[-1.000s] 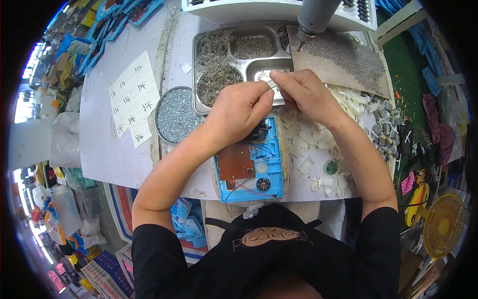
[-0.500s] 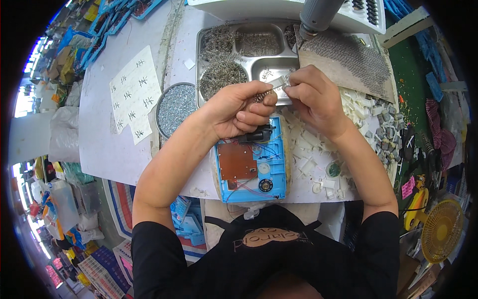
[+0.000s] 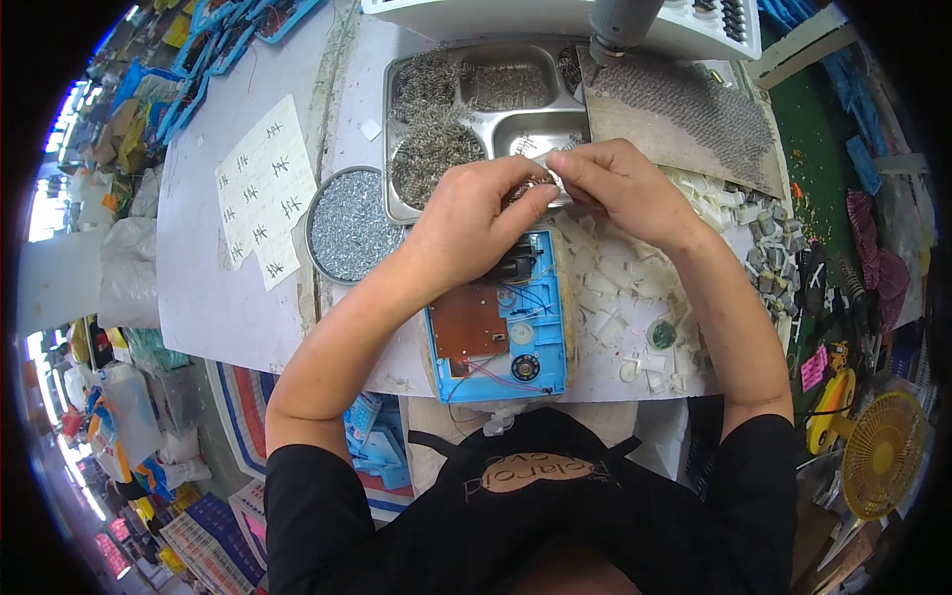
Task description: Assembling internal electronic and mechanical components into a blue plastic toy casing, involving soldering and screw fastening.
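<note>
Where the left hand (image 3: 476, 213) hangs, the blue casing (image 3: 544, 322) lies partly beneath.

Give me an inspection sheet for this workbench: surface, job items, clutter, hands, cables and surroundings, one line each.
Surface: pale table, stained in places.
Job items: open blue casing with brown board; compartmented metal tray of small metal parts beyond it; round dish of small silvery pieces left of the casing.
Clutter: loose white plastic parts scattered right of the casing.
Hands: left hand curled around small springs, partly hidden; right hand close beside it, grip unclear.
Cables: thin coloured wires across the casing.
Surroundings: yellow fan at lower right; assorted goods at far left.
</note>
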`<move>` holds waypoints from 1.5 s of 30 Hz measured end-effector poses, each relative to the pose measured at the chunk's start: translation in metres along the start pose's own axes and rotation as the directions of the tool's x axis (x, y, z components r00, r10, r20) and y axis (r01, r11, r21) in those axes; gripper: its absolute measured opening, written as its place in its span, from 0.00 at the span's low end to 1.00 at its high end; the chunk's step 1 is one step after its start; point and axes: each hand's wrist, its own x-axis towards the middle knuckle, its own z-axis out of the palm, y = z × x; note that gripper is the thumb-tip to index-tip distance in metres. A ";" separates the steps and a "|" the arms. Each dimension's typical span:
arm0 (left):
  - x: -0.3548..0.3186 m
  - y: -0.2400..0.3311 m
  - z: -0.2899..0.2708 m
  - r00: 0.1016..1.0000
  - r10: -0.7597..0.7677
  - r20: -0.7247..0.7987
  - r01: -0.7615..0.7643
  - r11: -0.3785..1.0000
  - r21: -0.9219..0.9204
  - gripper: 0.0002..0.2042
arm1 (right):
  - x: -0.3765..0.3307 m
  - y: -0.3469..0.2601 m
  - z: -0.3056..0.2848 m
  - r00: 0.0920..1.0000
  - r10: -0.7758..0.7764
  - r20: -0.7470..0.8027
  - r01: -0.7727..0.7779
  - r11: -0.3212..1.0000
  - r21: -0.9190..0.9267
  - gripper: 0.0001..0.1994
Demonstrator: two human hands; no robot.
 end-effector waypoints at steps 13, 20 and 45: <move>-0.004 0.007 -0.015 0.805 -0.237 0.544 0.593 0.376 -0.712 0.14 | -0.013 -0.003 0.000 0.943 -0.276 -0.188 0.212 0.930 -0.302 0.12; -0.003 -0.005 0.002 0.999 -0.012 -0.033 0.011 0.999 -0.042 0.10 | -0.006 -0.008 0.002 0.959 -0.129 -0.250 0.068 0.969 -0.239 0.21; -0.005 0.003 -0.012 0.863 -0.278 0.421 0.498 0.334 -0.800 0.08 | -0.009 0.004 0.008 0.899 -0.408 -0.158 0.392 0.911 -0.125 0.13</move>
